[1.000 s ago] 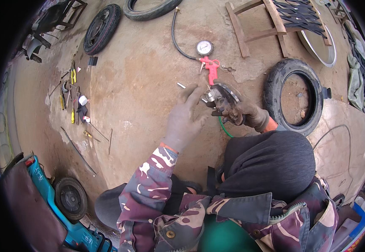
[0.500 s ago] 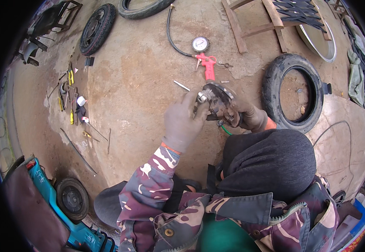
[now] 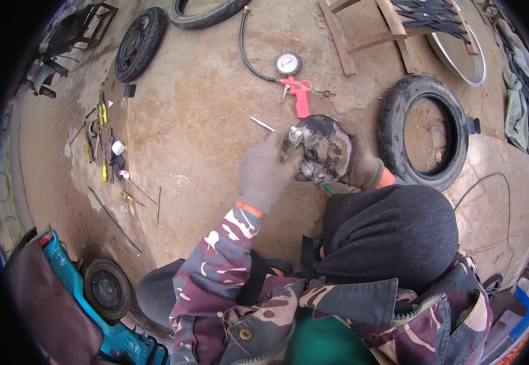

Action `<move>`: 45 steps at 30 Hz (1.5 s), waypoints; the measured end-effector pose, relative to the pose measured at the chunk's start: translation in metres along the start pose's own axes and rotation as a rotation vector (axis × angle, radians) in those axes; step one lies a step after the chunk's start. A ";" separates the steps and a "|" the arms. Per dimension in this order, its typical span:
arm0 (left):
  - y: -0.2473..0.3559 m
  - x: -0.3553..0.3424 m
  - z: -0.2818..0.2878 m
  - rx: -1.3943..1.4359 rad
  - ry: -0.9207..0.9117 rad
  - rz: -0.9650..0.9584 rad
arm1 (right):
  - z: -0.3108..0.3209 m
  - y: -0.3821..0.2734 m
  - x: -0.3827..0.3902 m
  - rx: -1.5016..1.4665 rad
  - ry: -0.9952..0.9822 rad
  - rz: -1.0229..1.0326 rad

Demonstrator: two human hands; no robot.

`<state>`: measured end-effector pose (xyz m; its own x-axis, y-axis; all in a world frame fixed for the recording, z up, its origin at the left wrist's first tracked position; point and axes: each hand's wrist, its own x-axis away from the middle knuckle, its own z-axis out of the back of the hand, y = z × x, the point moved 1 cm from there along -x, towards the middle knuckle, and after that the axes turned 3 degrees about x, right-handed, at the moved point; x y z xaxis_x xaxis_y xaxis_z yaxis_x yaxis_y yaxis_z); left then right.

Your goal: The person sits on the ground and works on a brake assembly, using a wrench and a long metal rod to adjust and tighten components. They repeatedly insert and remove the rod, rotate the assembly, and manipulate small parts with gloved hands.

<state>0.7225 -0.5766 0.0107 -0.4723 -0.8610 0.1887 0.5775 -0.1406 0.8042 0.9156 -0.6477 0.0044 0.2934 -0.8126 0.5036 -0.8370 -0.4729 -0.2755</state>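
Between my two gloved hands is a round, dirty, dark metal drum brake plate (image 3: pixel 331 146), its face turned up towards me with a hole near the middle. My left hand (image 3: pixel 263 173) pinches the silvery metal part at its left edge. Wrapped around the right rim, my right hand (image 3: pixel 365 167) supports the plate, its fingers partly hidden behind it. A bit of green cable (image 3: pixel 329 190) shows below the plate. Just beyond lies a red tire inflator (image 3: pixel 301 100) with a round dial gauge (image 3: pixel 288 63). A thin white rod (image 3: pixel 262 124) lies by my left fingers.
A bare tire (image 3: pixel 395 134) lies at right; a wheel with tire (image 3: pixel 141 44) and another tire (image 3: pixel 206 17) lie farther off. Pliers (image 3: pixel 102 109) and several screwdrivers are spread at left. A wooden stool frame (image 3: pixel 371 42) stands beside a metal basin (image 3: pixel 480 72). A turquoise scooter (image 3: pixel 73 280) is at lower left.
The brake plate has been tilted, so its broad round face now shows instead of its edge. Both hands have kept hold of it and hardly shifted.
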 end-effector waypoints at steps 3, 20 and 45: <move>-0.006 -0.001 -0.001 -0.019 0.014 -0.061 | 0.004 0.000 0.000 -0.038 -0.003 -0.015; -0.017 -0.015 0.020 0.016 -0.008 -0.383 | -0.006 0.001 0.000 -0.179 -0.232 -0.220; -0.006 -0.031 0.041 -0.140 -0.351 -0.522 | -0.011 0.010 0.016 -0.147 -0.110 -0.124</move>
<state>0.7063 -0.5292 0.0228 -0.8908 -0.4541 -0.0154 0.2829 -0.5811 0.7631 0.9067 -0.6621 0.0183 0.4401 -0.7875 0.4315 -0.8474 -0.5232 -0.0905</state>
